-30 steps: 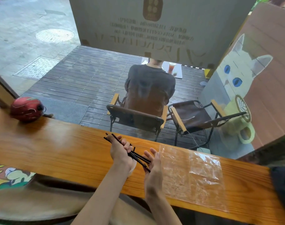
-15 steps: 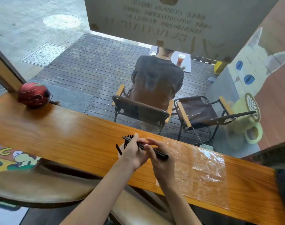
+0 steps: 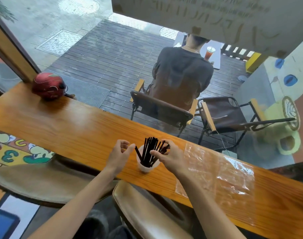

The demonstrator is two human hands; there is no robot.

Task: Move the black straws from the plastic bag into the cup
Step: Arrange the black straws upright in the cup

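Note:
A bundle of black straws [image 3: 149,150] stands fanned out in a small white cup [image 3: 147,167] on the wooden counter [image 3: 69,128]. My left hand [image 3: 120,155] hovers just left of the cup, fingers curled and apart, holding nothing. My right hand [image 3: 170,156] is at the cup's right side, thumb in front of the straws and fingers behind them, spread loosely around the rightmost ones. The clear plastic bag [image 3: 218,173] lies flat on the counter to the right, with no straws visible in it.
A red helmet [image 3: 48,86] sits at the counter's far left end. A window pane runs along the counter's far edge; outside, a person sits in a folding chair [image 3: 161,111]. Two padded stools [image 3: 143,214] stand below the near edge.
Both hands held the straw bundle sideways above the counter. The straws now stand upright in the cup, and both hands have opened and parted to either side.

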